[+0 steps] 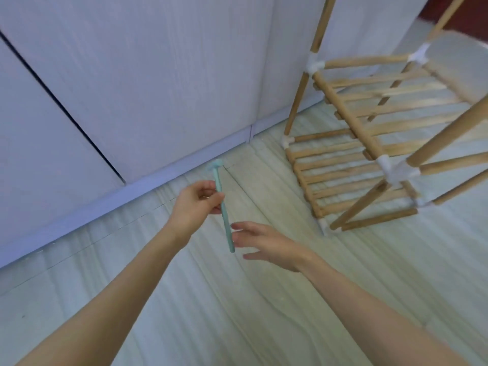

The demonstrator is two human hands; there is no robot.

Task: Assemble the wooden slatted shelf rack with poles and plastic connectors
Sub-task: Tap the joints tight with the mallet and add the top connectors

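**Small mallet in the left hand, rack standing off at two o'clock**

The pale wood-grain floor (237, 313) fills the lower half of the view, and white cabinet panels (132, 88) with a dark vertical seam rise behind it from nine to twelve o'clock, meeting the floor along a light skirting strip.

At two o'clock stands the wooden slatted shelf rack (369, 143), well apart from both hands. Two slatted tiers show, one above the other, framed by round wooden poles (297, 101) that run up out of the top edge. White plastic connectors (392, 167) join the poles at the corners; one sits at the near corner of the upper tier, others at the far corners and at floor level.

Two bare forearms reach in from six o'clock. The left hand (194, 204), near the centre, has its fingers curled round the upper shaft of a light teal mallet (224, 215), pinching it just below the head. The mallet's head points to twelve o'clock, its handle slanting down towards five.

The right hand (266, 244), at four o'clock from the left, is spread with fingers straight and grips nothing. Its fingertips are just beside the lower end of the handle; whether they touch it cannot be told.
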